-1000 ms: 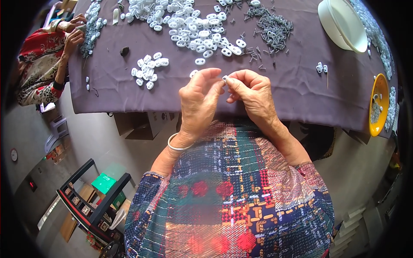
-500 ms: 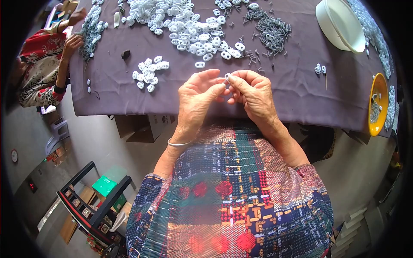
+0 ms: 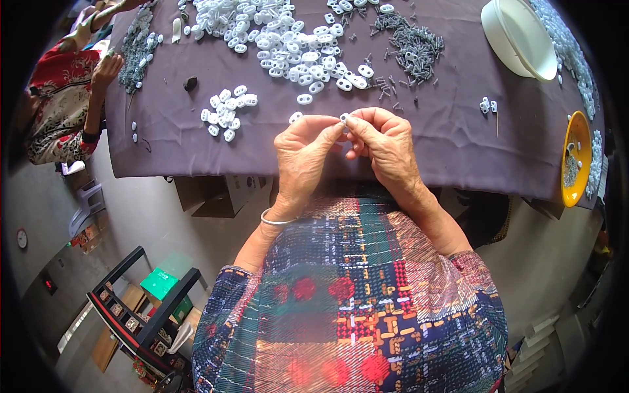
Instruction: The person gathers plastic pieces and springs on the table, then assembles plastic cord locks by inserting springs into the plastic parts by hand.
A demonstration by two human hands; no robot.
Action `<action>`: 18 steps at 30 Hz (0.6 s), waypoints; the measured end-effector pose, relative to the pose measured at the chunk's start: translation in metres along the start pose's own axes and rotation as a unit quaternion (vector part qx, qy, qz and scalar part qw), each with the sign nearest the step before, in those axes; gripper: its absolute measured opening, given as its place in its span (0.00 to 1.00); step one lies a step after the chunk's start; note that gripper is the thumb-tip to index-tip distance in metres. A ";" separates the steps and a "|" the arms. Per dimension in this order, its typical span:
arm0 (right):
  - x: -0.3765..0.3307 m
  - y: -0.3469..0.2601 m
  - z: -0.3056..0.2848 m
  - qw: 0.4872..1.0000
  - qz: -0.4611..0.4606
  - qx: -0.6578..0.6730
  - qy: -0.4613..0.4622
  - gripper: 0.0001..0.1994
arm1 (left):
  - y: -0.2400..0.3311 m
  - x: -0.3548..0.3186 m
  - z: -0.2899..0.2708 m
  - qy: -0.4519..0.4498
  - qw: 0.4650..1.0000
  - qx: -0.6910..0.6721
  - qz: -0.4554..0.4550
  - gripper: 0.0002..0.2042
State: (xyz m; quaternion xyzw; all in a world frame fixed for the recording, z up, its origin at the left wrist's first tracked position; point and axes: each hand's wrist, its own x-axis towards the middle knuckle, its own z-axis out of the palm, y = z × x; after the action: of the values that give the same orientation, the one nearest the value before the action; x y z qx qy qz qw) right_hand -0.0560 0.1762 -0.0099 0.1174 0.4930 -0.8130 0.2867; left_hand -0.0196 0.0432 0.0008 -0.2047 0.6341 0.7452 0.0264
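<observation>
Both hands meet above the near part of the table. A small white oval plastic piece with holes [image 3: 344, 118] is pinched at the fingertips between them. My left hand [image 3: 303, 152] closes thumb and forefinger on its left side. My right hand [image 3: 388, 141] grips its right side between thumb and bent forefinger; much of the piece is hidden. Beside my left forefinger lies a loose white piece [image 3: 296, 117]. Farther left is a small group of similar pieces [image 3: 223, 116], and beyond the hands spreads a large heap of them [image 3: 295, 56].
Small grey screw-like pins [image 3: 413, 52] lie in a pile beyond my right hand. A white tub [image 3: 514, 39] and a yellow bowl [image 3: 575, 160] stand on the right of the purple-grey cloth [image 3: 452, 144]. At the far left, another person's hand [image 3: 107, 69] is near a pile of grey pins [image 3: 137, 56].
My left fingers have come down and closed on the piece beside my right fingertips. A loose white piece now shows by my left forefinger. The other person's hands have shifted.
</observation>
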 end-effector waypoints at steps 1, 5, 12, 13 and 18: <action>0.000 0.000 0.000 1.000 0.000 0.000 0.000 0.07 | -0.002 0.000 0.001 0.000 1.000 0.000 0.000 0.05; 0.001 0.004 -0.001 1.000 -0.017 -0.013 0.000 0.08 | -0.004 -0.002 0.006 0.029 0.999 -0.011 0.033 0.06; 0.002 0.001 -0.002 1.000 -0.006 0.011 0.001 0.07 | -0.004 0.000 0.003 0.032 0.999 -0.029 0.002 0.07; 0.001 0.000 -0.001 1.000 -0.005 0.011 0.001 0.07 | -0.002 -0.001 0.003 0.033 0.999 -0.028 0.002 0.07; 0.001 -0.001 0.000 1.000 -0.005 0.008 0.003 0.07 | 0.000 0.000 0.003 0.036 0.997 -0.072 -0.014 0.07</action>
State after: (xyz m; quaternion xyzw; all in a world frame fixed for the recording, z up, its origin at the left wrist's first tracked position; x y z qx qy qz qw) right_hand -0.0574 0.1763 -0.0100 0.1198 0.4881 -0.8178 0.2802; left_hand -0.0208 0.0461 0.0008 -0.2421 0.5762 0.7806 -0.0009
